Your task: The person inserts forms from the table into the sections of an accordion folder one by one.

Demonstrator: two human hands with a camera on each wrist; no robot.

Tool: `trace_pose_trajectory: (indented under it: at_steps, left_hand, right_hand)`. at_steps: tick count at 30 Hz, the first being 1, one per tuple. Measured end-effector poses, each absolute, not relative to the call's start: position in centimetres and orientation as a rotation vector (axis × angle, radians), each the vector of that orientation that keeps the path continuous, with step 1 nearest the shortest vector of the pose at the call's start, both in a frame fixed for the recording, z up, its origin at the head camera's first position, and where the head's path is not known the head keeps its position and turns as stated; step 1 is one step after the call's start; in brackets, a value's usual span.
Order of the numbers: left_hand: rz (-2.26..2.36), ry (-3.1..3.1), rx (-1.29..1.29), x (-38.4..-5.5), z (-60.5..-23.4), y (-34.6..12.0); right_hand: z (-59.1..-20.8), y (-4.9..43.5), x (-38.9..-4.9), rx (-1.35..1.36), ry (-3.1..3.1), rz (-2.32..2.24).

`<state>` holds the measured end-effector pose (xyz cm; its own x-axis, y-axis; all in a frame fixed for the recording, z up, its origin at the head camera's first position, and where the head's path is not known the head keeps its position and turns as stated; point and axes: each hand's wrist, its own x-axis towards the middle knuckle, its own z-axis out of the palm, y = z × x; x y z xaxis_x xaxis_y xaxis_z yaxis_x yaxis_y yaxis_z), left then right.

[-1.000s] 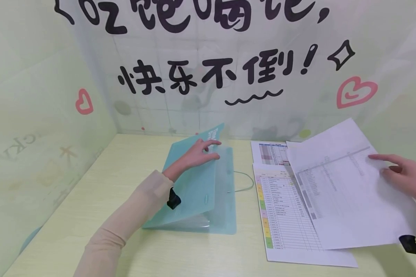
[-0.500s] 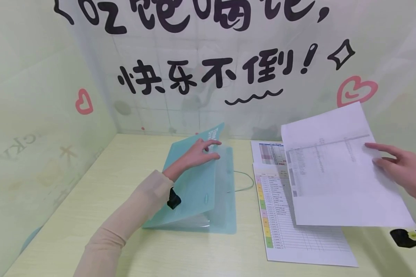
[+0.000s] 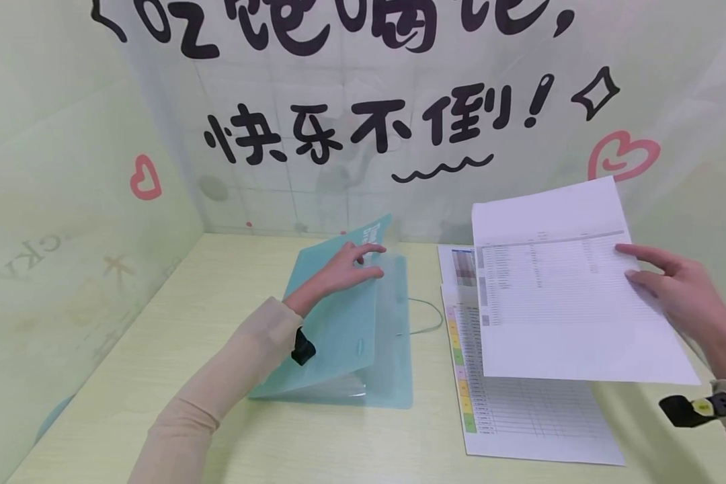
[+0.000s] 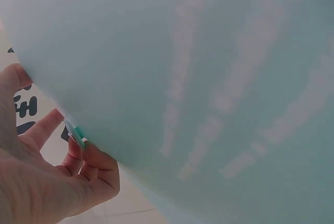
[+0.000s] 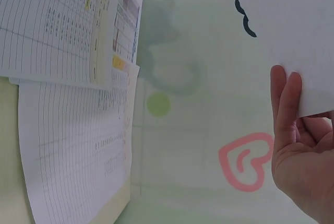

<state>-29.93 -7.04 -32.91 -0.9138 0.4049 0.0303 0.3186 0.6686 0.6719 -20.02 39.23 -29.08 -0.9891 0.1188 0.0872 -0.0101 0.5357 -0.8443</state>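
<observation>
In the head view, my left hand (image 3: 346,270) lifts the folder's (image 3: 339,329) cover, I judge to keep it open; my right hand (image 3: 680,289) holds a sheet (image 3: 556,349) clear of the papers (image 3: 538,423) on the bench (image 3: 218,282). Since the earlier frames the sheet has come left, nearer the unmoved folder. The left wrist view shows that hand pinching the cover's edge; the right wrist view, the other gripping the sheet's edge.

office-like nook, pale tabletop (image 3: 426,430), teal folder (image 3: 335,333), printed sheets (image 3: 559,329), lettered backdrop (image 3: 363,74)
</observation>
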Motion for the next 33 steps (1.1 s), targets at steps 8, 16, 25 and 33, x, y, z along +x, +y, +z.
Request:
trace_pose_trajectory:
  at_steps: [8, 16, 25, 33]
  left_hand:
    - [1.083, 2.758, 0.617, -30.0, -33.0, -7.1]
    - [1.093, 2.756, 0.619, -29.9, -33.0, -7.2]
    - [1.083, 2.769, 0.622, -29.8, -32.9, -7.2]
    - [1.092, 2.781, 0.631, -29.9, -33.0, -7.2]
  right_hand:
    - [-29.5, 37.1, -20.4, -0.035, -2.715, 1.564]
    - [-30.8, 34.8, -20.9, 0.049, -2.675, 1.662]
    - [-32.4, 32.1, -21.4, 0.105, -2.614, 1.763]
    - [-32.8, 29.7, -21.9, 0.082, -2.554, 1.930]
